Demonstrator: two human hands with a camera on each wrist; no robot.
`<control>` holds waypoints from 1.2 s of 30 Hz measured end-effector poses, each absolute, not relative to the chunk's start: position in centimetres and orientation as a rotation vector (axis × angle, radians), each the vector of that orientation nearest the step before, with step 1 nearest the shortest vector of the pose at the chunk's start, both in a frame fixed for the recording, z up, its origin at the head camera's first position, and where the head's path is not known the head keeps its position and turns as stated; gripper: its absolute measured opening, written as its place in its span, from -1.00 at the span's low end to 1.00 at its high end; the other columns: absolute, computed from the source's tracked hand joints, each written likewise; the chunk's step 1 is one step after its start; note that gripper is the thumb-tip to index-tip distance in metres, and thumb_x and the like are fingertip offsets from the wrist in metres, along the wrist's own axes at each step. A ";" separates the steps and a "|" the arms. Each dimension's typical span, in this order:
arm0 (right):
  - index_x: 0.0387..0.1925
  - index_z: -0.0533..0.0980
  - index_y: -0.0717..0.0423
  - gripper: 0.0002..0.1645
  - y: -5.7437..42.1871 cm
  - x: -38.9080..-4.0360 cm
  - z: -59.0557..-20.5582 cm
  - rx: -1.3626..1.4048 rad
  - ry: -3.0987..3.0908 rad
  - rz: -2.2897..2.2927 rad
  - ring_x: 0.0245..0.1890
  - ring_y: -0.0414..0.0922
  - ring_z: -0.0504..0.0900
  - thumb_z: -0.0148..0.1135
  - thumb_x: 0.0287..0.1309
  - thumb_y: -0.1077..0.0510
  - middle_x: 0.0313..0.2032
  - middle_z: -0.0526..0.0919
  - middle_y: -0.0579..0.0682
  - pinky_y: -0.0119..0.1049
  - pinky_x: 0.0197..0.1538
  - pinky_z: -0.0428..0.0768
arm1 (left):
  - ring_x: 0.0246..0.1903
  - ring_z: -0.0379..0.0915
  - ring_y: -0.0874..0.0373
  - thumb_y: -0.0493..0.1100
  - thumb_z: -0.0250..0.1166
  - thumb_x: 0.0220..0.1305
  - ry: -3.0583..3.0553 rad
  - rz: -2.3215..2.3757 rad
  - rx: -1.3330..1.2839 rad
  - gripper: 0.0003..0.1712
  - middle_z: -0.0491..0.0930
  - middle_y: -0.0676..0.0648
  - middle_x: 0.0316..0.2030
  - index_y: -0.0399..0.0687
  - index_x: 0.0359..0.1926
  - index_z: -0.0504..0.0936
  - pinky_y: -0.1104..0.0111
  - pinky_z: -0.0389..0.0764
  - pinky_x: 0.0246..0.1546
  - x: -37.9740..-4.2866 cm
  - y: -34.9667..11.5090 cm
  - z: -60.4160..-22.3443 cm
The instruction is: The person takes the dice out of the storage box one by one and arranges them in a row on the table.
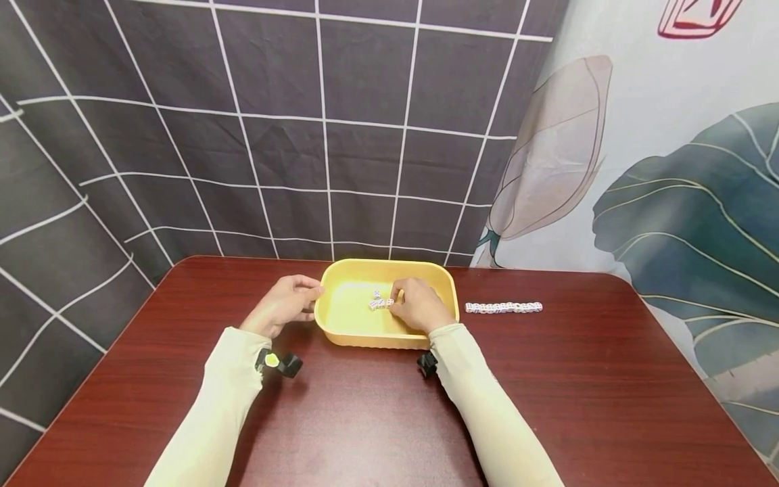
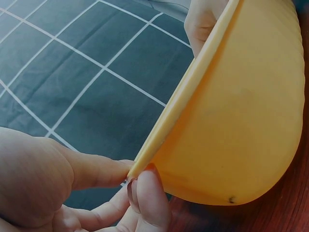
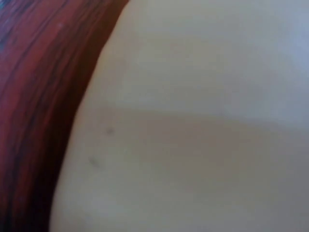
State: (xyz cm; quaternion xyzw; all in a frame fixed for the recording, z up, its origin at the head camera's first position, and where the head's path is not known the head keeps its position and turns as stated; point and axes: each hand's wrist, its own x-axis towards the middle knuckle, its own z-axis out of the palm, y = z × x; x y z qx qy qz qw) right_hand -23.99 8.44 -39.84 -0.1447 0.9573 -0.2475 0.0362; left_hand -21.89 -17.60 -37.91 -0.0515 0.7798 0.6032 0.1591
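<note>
A yellow plastic basin (image 1: 365,340) stands near the table's far side. My left hand (image 1: 286,304) pinches its left rim between thumb and fingers; the left wrist view shows this grip on the basin (image 2: 231,121) up close. Inside, my right hand (image 1: 420,306) reaches down with curled fingers and pinches a white die (image 1: 390,302) at its fingertips. A few more dice (image 1: 376,304) lie on the basin floor just left of it. In the right wrist view the basin's pale outer wall (image 3: 183,159) fills most of the picture, blurred, and hides the right hand.
To the right of the basin, a straight row of white dice (image 1: 504,308) lies on the dark red wooden table (image 1: 365,412). Behind the table hangs a dark grid-patterned cloth (image 1: 365,162), with a leaf-printed cloth (image 1: 566,155) at the right.
</note>
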 end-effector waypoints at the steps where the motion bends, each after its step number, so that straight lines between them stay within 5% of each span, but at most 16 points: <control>1: -0.38 0.65 0.02 -0.95 8.5 -24.0 -39.8 -0.437 2.937 -0.762 -0.52 -0.14 0.46 0.40 0.10 0.20 -0.58 0.50 -0.09 -0.34 -0.44 0.37 | -0.36 0.54 0.21 -0.22 0.16 0.50 2.230 1.723 -0.153 -0.58 0.61 -0.10 -0.23 -0.42 0.23 0.41 0.49 0.68 -0.36 -21.9 -17.6 -37.9; 36: -0.33 0.66 0.03 -0.93 12.1 -23.3 -35.7 -0.630 2.920 -0.867 -0.50 -0.20 0.41 0.43 0.14 0.15 -0.60 0.45 -0.13 -0.38 -0.36 0.37 | -0.36 0.54 0.21 -0.25 0.15 0.49 2.220 1.751 -0.118 -0.58 0.61 -0.09 -0.25 -0.44 0.23 0.38 0.50 0.67 -0.39 -21.8 -17.7 -38.2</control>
